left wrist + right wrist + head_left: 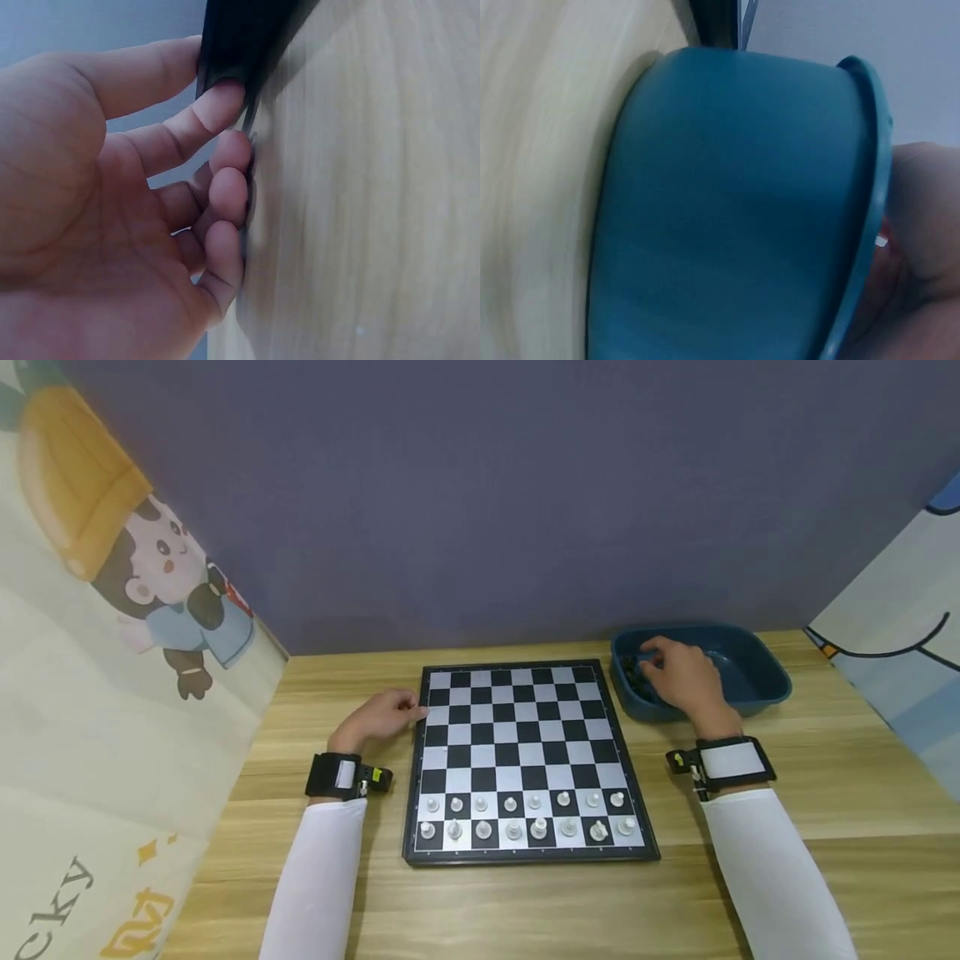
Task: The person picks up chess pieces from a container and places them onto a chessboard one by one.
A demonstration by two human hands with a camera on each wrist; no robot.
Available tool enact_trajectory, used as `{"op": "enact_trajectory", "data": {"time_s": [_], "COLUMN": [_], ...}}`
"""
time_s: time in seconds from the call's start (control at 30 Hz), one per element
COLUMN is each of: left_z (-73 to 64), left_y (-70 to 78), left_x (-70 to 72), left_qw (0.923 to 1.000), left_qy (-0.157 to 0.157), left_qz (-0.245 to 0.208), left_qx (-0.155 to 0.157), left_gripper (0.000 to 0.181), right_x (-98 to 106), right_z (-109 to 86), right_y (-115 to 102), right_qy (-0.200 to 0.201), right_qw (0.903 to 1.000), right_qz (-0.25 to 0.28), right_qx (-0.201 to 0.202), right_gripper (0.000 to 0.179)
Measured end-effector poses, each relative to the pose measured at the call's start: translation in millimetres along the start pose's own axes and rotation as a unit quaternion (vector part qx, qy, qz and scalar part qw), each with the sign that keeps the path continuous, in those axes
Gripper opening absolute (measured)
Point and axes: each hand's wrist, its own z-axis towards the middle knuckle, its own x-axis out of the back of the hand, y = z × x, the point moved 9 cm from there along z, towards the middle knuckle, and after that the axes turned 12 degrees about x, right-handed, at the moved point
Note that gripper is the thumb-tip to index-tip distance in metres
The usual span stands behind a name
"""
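Note:
A black-framed chessboard [525, 732] lies on the table, with white chess pieces [539, 828] filling its two nearest rows. My left hand [381, 713] is at the board's left edge. In the left wrist view its thumb and index finger pinch the dark board edge [247, 45], while the other fingers curl beside it, close to the tabletop. My right hand [681, 678] reaches over the blue plastic basin [757, 693], thumb and index finger apart above dark chess pieces [637, 681] at its left end. The basin's wall hides most of that hand in the right wrist view.
The wooden table [525, 910] extends in front of the board and to both sides. A dark blue-grey panel [480, 510] rises behind it. Printed cloths with cartoon figures hang at left [112, 693] and right.

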Motion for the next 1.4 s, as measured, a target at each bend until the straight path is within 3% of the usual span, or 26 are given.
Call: {"op": "enact_trajectory", "data": {"time_s": [0.33,1.13,1.4], "left_z": [1.2,3.6,5.9], "left_y": [-6.7,-10.5,-14.1], "left_x": [-4.0,-3.1,-3.6], "left_qw": [0.9988,0.9981,0.9972], "left_qy": [-0.02,-0.015,-0.018], "left_qz": [-0.042,-0.052,-0.064], "left_qx": [0.012,0.03,0.036], "left_gripper": [0.028,0.028,0.029], "right_x": [-10,-18,-5], "right_z": [13.1,17.1,16.5], "right_y": [4,13,12], "right_qy": [0.0,-0.007,0.04], "right_qw": [0.9996,0.9978,0.9978], "right_qz": [0.001,-0.02,-0.026], "right_qx": [-0.03,-0.063,-0.046], "right_gripper": [0.034,0.023,0.02]}}
